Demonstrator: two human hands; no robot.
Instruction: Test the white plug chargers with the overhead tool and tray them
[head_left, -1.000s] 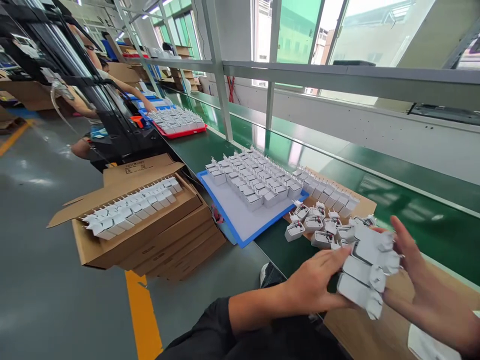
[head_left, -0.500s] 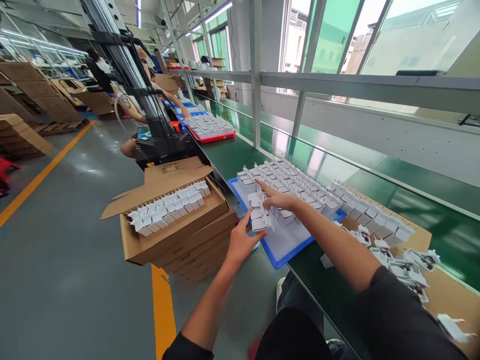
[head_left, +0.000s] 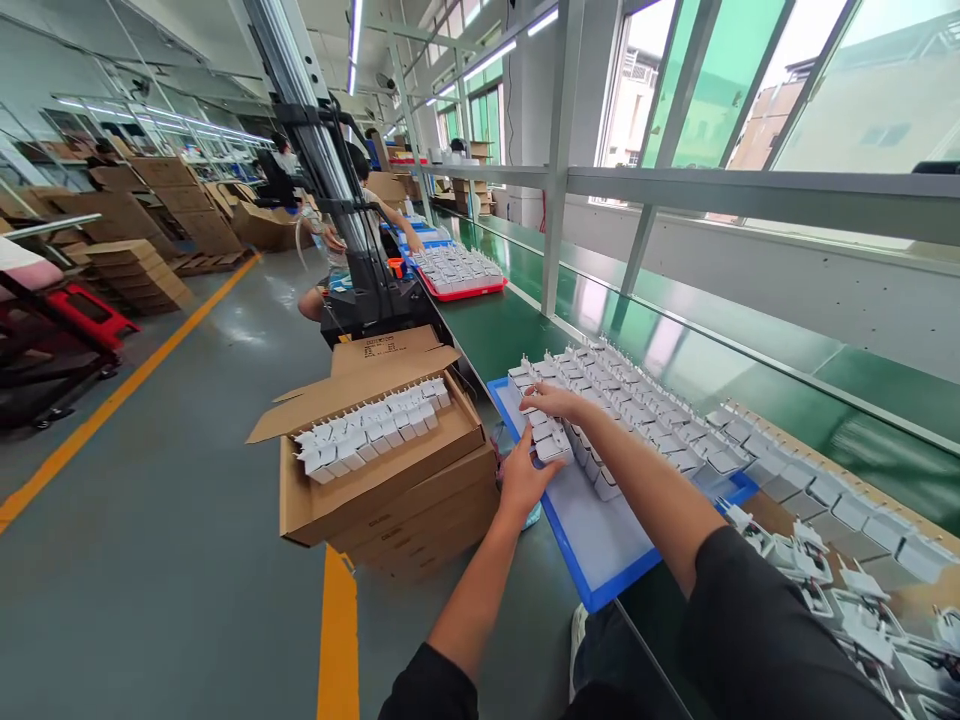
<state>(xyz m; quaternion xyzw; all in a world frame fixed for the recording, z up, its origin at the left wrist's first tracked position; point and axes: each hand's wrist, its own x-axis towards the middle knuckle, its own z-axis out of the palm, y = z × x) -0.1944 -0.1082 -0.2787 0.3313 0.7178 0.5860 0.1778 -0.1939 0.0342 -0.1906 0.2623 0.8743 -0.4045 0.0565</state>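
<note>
Many white plug adapters (head_left: 637, 395), prongs up, stand in rows on a blue-rimmed tray (head_left: 592, 590) at the bench edge. Along the tray's left side is a short row of white adapters (head_left: 550, 440), pinched between my two hands. My left hand (head_left: 525, 480) is closed around its near end, thumb and fingers on its sides. My right hand (head_left: 559, 402) reaches over the far end with fingers bent down against it; the fingertips are partly hidden. Whether this row touches the tray's surface I cannot tell.
Left of the bench, an open carton (head_left: 375, 480) holds adapter rows atop stacked cartons. Loose corded adapters (head_left: 847, 590) lie at right beside more rows. Farther off are a red tray (head_left: 469, 290), a black-based metal column (head_left: 360, 250) and a co-worker's arm (head_left: 397, 222).
The view has swung left, so everything sits farther right and lower. My right hand has closed from a pointing pose onto the far end of the adapter row; my left hand keeps its hold.
</note>
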